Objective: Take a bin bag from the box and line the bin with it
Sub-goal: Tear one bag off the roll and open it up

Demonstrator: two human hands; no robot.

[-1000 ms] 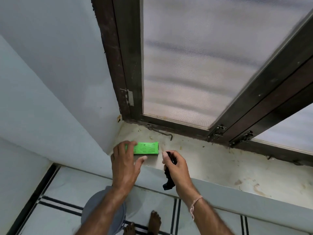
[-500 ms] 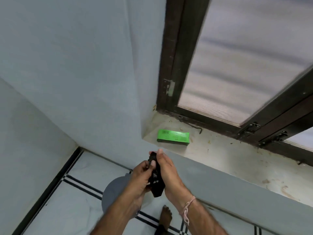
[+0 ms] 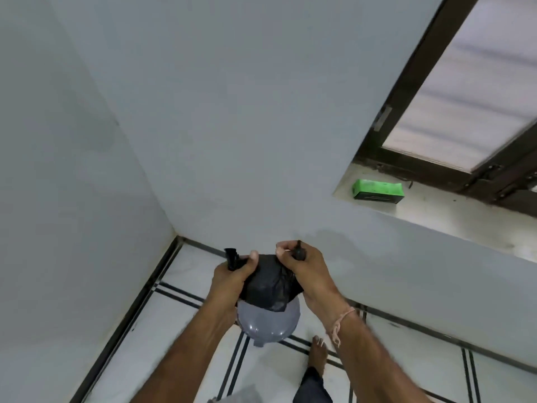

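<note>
Crumpled black plastic bin bag (image 3: 268, 282) stretched left–right between left hand (image 3: 229, 274) and right hand (image 3: 305, 266) — curled fingers of each pinching an end — just above the round grey plastic bin (image 3: 268, 322), both hands equally near; green cardboard box (image 3: 377, 189) far right on window sill (image 3: 436, 212).

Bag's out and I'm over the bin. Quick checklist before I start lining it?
1. Bag out of box: ok; black bin bag in hand, green box lies on the sill.
2. Grip: ok; left hand and right hand each pinch a bunched end.
3. Bag mouth spread: not ok; it is crumpled.
4. Bag over grey bin: ok.
5. Bin open to receive: cannot tell; only a smooth grey top shows.
6. Bare foot apart from bin: ok.
</note>
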